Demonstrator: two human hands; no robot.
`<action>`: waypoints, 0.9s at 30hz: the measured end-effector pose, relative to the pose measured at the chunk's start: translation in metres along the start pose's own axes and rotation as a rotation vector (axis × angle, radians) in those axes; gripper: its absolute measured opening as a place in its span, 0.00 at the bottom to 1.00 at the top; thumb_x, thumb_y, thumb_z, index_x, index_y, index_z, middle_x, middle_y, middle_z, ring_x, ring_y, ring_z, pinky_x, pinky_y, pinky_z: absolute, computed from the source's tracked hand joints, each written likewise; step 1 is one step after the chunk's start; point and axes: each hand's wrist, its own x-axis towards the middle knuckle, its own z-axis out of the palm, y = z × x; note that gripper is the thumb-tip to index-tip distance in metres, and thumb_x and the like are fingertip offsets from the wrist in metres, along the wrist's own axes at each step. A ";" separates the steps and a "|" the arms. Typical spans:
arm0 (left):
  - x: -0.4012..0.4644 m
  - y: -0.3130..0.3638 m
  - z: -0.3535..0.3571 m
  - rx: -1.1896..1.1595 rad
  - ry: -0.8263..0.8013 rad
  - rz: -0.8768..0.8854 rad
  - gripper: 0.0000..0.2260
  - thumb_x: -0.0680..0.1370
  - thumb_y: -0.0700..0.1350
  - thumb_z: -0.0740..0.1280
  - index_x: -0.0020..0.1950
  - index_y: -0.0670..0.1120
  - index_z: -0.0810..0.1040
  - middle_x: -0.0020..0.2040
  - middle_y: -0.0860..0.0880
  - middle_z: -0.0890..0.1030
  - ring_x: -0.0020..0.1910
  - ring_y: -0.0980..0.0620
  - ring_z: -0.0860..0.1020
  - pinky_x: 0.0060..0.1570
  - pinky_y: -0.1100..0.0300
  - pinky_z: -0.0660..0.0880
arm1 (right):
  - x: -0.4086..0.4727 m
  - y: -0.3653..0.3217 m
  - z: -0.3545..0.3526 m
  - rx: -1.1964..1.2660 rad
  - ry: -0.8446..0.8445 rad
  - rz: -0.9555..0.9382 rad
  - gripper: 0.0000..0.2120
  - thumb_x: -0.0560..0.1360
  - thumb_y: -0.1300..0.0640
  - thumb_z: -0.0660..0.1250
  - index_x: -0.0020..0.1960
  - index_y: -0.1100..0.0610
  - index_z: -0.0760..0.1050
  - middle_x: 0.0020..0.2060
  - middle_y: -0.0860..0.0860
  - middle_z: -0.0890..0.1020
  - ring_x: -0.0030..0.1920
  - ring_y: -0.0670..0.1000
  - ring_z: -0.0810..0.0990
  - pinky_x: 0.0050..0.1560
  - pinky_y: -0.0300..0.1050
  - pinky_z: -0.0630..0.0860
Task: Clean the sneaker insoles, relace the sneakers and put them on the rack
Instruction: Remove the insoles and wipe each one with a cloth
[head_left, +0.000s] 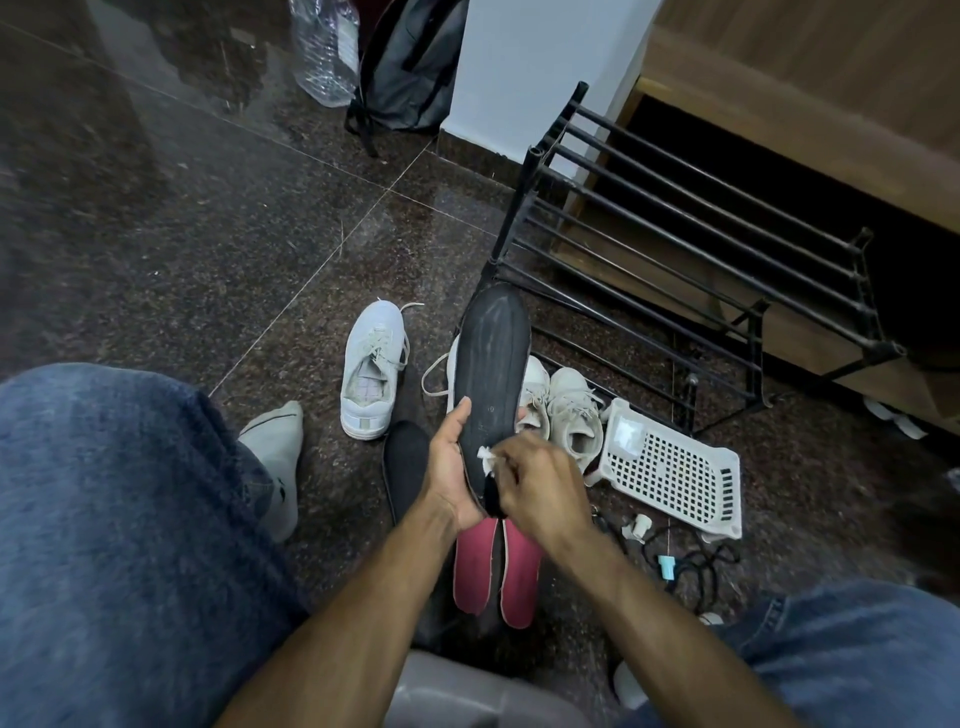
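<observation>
Black foam insole (492, 364) held upright: our left hand (452, 467) grips its heel, fingers curled round both edges. Our right hand (540, 483) pinches small white wipe (485, 457) vs. insole, just below left thumb.

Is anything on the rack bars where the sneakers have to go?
Nothing visible lies on the rack's top bars. The white sneaker stands on the floor left of it; a white basket lies by its front.

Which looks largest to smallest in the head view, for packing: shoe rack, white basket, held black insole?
1. shoe rack
2. white basket and held black insole: alike; the insole is nearer the camera, so unsure.
</observation>
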 end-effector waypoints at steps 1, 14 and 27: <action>-0.002 -0.002 0.002 -0.002 0.010 -0.017 0.26 0.78 0.60 0.58 0.57 0.40 0.81 0.51 0.43 0.82 0.48 0.46 0.81 0.56 0.53 0.75 | 0.009 0.003 -0.003 -0.011 -0.002 0.050 0.08 0.76 0.58 0.64 0.50 0.55 0.81 0.48 0.52 0.83 0.45 0.56 0.81 0.47 0.49 0.77; -0.001 -0.015 0.005 -0.072 0.023 -0.094 0.26 0.76 0.60 0.59 0.64 0.43 0.78 0.59 0.42 0.80 0.56 0.46 0.80 0.60 0.52 0.73 | 0.018 0.007 -0.007 0.057 -0.015 0.074 0.05 0.74 0.58 0.65 0.43 0.56 0.80 0.40 0.52 0.82 0.40 0.54 0.79 0.42 0.48 0.76; 0.000 -0.015 0.000 -0.008 0.061 -0.099 0.29 0.76 0.60 0.62 0.68 0.39 0.75 0.59 0.40 0.78 0.56 0.43 0.79 0.60 0.50 0.73 | 0.008 0.003 -0.014 -0.017 -0.096 0.073 0.08 0.74 0.58 0.62 0.46 0.56 0.80 0.45 0.52 0.83 0.45 0.56 0.80 0.48 0.50 0.77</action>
